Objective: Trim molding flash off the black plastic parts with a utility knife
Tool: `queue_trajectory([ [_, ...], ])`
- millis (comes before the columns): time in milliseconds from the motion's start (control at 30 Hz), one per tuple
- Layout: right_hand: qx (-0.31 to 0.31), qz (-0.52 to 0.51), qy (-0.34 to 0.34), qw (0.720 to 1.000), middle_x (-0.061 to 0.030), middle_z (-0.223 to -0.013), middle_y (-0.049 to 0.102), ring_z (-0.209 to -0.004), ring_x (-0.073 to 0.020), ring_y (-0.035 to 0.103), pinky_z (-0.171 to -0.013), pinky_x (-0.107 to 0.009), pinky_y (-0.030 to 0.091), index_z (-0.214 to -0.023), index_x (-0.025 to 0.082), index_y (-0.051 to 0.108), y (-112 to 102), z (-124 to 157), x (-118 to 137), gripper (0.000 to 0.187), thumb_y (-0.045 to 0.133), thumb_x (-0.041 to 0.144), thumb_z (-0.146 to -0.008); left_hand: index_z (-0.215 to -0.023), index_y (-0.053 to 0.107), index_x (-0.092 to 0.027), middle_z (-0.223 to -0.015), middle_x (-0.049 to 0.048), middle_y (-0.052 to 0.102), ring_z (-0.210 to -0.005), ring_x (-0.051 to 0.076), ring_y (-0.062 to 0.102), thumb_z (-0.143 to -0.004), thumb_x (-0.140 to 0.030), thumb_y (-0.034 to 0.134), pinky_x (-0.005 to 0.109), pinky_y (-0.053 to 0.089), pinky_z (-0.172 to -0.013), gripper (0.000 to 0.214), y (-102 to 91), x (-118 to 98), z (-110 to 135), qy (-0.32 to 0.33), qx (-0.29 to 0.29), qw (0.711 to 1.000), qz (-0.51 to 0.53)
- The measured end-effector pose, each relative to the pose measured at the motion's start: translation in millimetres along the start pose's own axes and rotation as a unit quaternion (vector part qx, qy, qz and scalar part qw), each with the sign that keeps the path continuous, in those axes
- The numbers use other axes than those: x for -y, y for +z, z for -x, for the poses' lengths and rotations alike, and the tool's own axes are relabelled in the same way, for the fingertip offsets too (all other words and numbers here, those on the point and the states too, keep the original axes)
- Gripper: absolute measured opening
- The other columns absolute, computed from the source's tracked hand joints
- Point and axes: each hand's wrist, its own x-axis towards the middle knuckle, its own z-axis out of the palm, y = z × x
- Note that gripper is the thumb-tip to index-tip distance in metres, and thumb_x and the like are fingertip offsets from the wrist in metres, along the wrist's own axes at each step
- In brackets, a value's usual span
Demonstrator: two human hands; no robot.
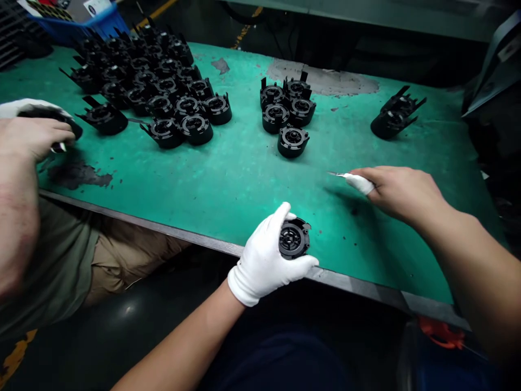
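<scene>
In a white glove, my left hand [271,252] grips a round black plastic housing [293,239] by its sides at the table's front edge. The housing's ringed face points up. My right hand [401,193] is closed around a tool with a thin pointed metal blade [336,174]; its handle is hidden. White wrapping [360,184] shows at the fingers of that hand, which is otherwise bare. The blade points left over the green table, apart from the housing. Beyond my hands, a similar black housing [293,142] stands in front of a small cluster.
Many black housings [163,106] with upright prongs crowd the back left of the green table [244,174]. Two more housings [393,117] stand at the right. On the left, a co-worker's hands [38,130] hold a dark part. A blue bin [77,24] sits behind.
</scene>
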Motion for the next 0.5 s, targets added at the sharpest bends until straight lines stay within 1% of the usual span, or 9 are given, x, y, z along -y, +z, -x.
queue_trajectory([
  [100, 0.022, -0.127, 0.091, 0.987, -0.0099, -0.089, 0.072, -0.072, -0.0216, 0.060, -0.058, -0.032, 0.038, -0.116, 0.023, 0.070, 3, 22, 17, 0.031, 0.050, 0.040, -0.098, -0.153, 0.033, -0.017, -0.136, 0.0152, 0.061, -0.129, 0.032, 0.060, -0.068, -0.058, 0.086, 0.049, 0.047, -0.115, 0.108, 3.3, 1, 0, -0.003, -0.007, 1.000, -0.004],
  [133, 0.031, -0.232, 0.133, 0.963, -0.0071, -0.088, 0.069, -0.073, -0.0202, 0.059, -0.060, -0.032, 0.040, -0.114, 0.023, 0.067, 8, 36, 35, 0.030, 0.052, 0.042, -0.098, -0.153, 0.033, -0.017, -0.138, 0.0161, 0.060, -0.132, 0.033, 0.058, -0.068, -0.061, 0.085, 0.050, 0.046, -0.116, 0.109, 5.6, 0, 2, -0.009, -0.020, 1.000, -0.006],
  [200, 0.057, -0.422, 0.199, 0.883, -0.0024, -0.083, 0.062, -0.065, -0.0159, 0.052, -0.056, -0.029, 0.040, -0.121, 0.026, 0.063, 22, 67, 78, 0.035, 0.051, 0.050, -0.099, -0.155, 0.030, -0.017, -0.148, 0.0188, 0.053, -0.140, 0.035, 0.051, -0.073, -0.063, 0.081, 0.053, 0.042, -0.119, 0.107, 11.5, -6, 9, -0.033, -0.048, 0.998, -0.009],
  [267, 0.042, -0.571, 0.258, 0.779, 0.0019, -0.077, 0.052, -0.058, -0.0125, 0.042, -0.050, -0.026, 0.037, -0.129, 0.028, 0.058, 41, 93, 120, 0.040, 0.050, 0.053, -0.100, -0.159, 0.022, -0.017, -0.159, 0.0207, 0.040, -0.148, 0.036, 0.040, -0.084, -0.056, 0.074, 0.055, 0.038, -0.122, 0.099, 17.4, -19, 22, -0.064, -0.052, 0.997, -0.011],
  [300, 0.014, -0.609, 0.287, 0.739, 0.0026, -0.075, 0.048, -0.058, -0.0122, 0.041, -0.050, -0.026, 0.037, -0.130, 0.028, 0.057, 50, 101, 135, 0.040, 0.049, 0.054, -0.100, -0.160, 0.016, -0.018, -0.163, 0.0209, 0.033, -0.151, 0.036, 0.035, -0.089, -0.051, 0.070, 0.056, 0.037, -0.122, 0.096, 19.6, -27, 31, -0.076, -0.039, 0.996, -0.013],
  [333, -0.024, -0.629, 0.307, 0.714, 0.0030, -0.074, 0.046, -0.058, -0.0120, 0.040, -0.050, -0.026, 0.037, -0.129, 0.027, 0.057, 57, 104, 146, 0.040, 0.049, 0.053, -0.101, -0.161, 0.010, -0.018, -0.166, 0.0207, 0.027, -0.153, 0.036, 0.031, -0.092, -0.046, 0.067, 0.056, 0.036, -0.123, 0.094, 20.9, -36, 41, -0.084, -0.019, 0.996, -0.017],
  [400, -0.094, -0.639, 0.312, 0.697, 0.0029, -0.076, 0.046, -0.058, -0.0117, 0.039, -0.050, -0.026, 0.036, -0.127, 0.028, 0.060, 64, 99, 150, 0.039, 0.047, 0.054, -0.102, -0.162, 0.004, -0.019, -0.168, 0.0196, 0.020, -0.155, 0.036, 0.026, -0.092, -0.039, 0.065, 0.058, 0.035, -0.123, 0.095, 20.5, -51, 59, -0.097, 0.025, 0.995, -0.024],
  [433, -0.107, -0.630, 0.299, 0.709, 0.0023, -0.078, 0.049, -0.059, -0.0118, 0.040, -0.051, -0.026, 0.036, -0.127, 0.028, 0.061, 63, 93, 144, 0.039, 0.045, 0.054, -0.102, -0.162, 0.003, -0.019, -0.169, 0.0189, 0.018, -0.155, 0.036, 0.025, -0.091, -0.038, 0.066, 0.058, 0.035, -0.124, 0.097, 18.8, -57, 66, -0.104, 0.041, 0.993, -0.027],
  [500, -0.088, -0.578, 0.264, 0.767, 0.0003, -0.083, 0.057, -0.063, -0.0133, 0.048, -0.056, -0.028, 0.042, -0.127, 0.028, 0.065, 56, 85, 124, 0.039, 0.045, 0.051, -0.103, -0.162, 0.002, -0.021, -0.169, 0.0177, 0.016, -0.156, 0.036, 0.023, -0.088, -0.041, 0.070, 0.058, 0.033, -0.124, 0.102, 14.5, -60, 70, -0.120, 0.047, 0.991, -0.029],
])
